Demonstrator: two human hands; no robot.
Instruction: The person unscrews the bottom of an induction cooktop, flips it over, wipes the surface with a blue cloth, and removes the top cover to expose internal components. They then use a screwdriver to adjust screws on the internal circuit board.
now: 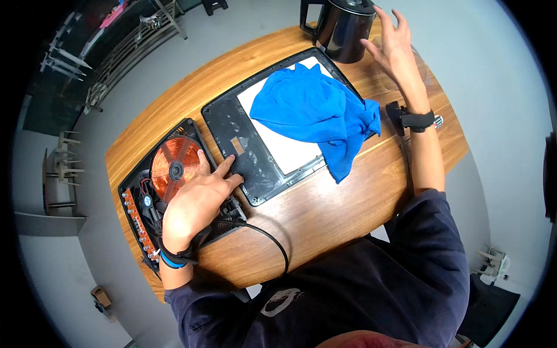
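My right hand [395, 51] is open with its fingers spread, just beside the kettle [346, 32]; it holds nothing, but I cannot tell if it touches. My left hand [203, 196], half open and without grip, reaches over the base [191, 127], near the coil [176, 168] and the edge of the panel [223, 119], on which the cloth [304, 104] lies.

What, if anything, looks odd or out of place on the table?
The base looks odd: it lies open, its copper coil and orange board exposed, with the black panel separate beside it. The blue cloth lies crumpled, draped past the panel's edge. I see no spill.
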